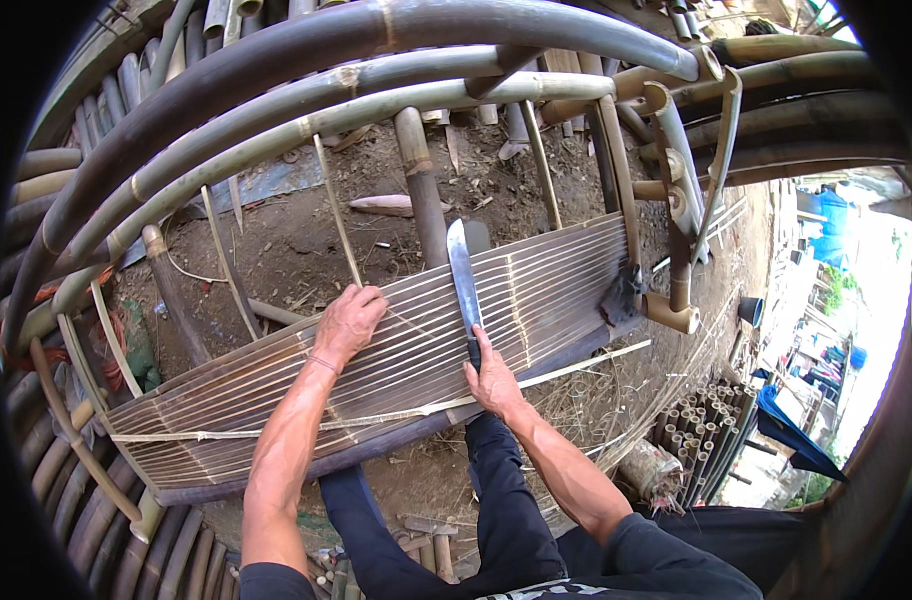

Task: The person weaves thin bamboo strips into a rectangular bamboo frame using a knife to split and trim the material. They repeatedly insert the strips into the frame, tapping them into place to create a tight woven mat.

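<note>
My right hand (495, 380) is wrapped round the black handle of a machete (464, 270). Its broad, pale blade points away from me, over a bench seat of narrow bamboo slats (566, 275). To the left, my left hand (350, 322) rests on the slats with its fingers pinched together. A thin bamboo sliver (413, 327) slants out from those fingers across the slats; its held end is hidden. One long pale bamboo strip (376, 417) lies lengthwise near the seat's close edge, partly under my left forearm.
Thick curved bamboo poles (306, 130) form the bench frame beyond the seat, with upright posts (416, 170) between. Bamboo joints (681, 200) jut out at the right end. Cut bamboo tubes (701, 430) are stacked lower right. A hammer (431, 525) lies near my legs.
</note>
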`<state>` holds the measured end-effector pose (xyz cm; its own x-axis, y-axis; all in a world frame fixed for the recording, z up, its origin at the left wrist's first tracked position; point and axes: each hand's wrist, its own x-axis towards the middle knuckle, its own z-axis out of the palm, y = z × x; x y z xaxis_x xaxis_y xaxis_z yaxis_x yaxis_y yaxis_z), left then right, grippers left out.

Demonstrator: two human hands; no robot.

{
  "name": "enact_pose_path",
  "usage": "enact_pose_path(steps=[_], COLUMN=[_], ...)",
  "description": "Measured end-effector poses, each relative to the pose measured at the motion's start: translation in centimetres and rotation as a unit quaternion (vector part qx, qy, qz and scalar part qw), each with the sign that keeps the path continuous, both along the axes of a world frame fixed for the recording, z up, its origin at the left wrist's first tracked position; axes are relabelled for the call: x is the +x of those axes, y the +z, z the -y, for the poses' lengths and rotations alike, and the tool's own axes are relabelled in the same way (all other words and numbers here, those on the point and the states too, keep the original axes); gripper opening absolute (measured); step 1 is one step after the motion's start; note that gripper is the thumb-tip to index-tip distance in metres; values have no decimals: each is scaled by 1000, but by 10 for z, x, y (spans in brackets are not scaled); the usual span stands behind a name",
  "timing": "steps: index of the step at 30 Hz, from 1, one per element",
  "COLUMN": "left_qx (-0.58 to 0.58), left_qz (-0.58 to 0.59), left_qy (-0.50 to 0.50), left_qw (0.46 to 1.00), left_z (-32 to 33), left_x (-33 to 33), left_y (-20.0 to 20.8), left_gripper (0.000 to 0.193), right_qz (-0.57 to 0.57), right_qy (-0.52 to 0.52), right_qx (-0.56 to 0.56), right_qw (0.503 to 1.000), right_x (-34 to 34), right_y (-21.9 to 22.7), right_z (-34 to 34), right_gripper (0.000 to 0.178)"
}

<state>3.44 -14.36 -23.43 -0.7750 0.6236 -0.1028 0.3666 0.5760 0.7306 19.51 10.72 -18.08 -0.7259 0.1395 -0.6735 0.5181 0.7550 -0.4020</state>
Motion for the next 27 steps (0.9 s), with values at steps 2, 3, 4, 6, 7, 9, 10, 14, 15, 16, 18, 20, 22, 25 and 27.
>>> enact_pose_path(steps=[2,3,4,6,7,9,10,14,15,16,18,20,22,25,27], left_qx=[11,15,14,-19,-18,44,21,321,435,456,267,-85,-293,-421,-408], left_qz=[30,51,75,71,89,27,76,538,512,461,219,45,-45,8,78], left_qy=[54,104,157,131,105,46,57,207,256,304,440,513,507,423,386], left_qw=[998,993,985,989,990,998,995,752,695,697,829,853,809,802,824], left_z=[-7,-12,-12,-16,-16,8,16,59,69,88,124,180,248,321,331], left_x=[-3,-6,-6,-8,-9,6,11,8,12,12,12,25,55,93,104], left_y=[-1,-3,-10,-13,-8,-21,-18,34,43,46,57,37,10,-9,-9], left_gripper=[10,10,11,19,23,21,22,23,22,35,52,68,73,77,77], right_qz=[29,34,44,34,-70,-102,-95,-64,-37,-10,8,-13,-21,-45,-23], right_qy=[-23,-20,-14,-31,3,18,12,-6,-18,-30,-51,-31,-16,19,7], right_qx=[4,5,0,-40,-41,-67,-56,-62,-59,-54,-53,-35,-38,-22,-5], right_qw=[999,999,999,998,997,992,994,996,997,998,997,999,999,999,1000], right_x=[-6,-10,-11,-15,-6,-1,0,-4,-6,-8,-11,-6,-12,-3,-3], right_y=[7,11,8,6,2,-2,-2,2,4,7,11,9,16,-1,3], right_z=[-2,0,4,3,-1,-5,-5,-1,1,4,7,2,9,-2,-1], right_gripper=[75,75,75,72,73,75,73,74,74,75,76,75,72,74,74])
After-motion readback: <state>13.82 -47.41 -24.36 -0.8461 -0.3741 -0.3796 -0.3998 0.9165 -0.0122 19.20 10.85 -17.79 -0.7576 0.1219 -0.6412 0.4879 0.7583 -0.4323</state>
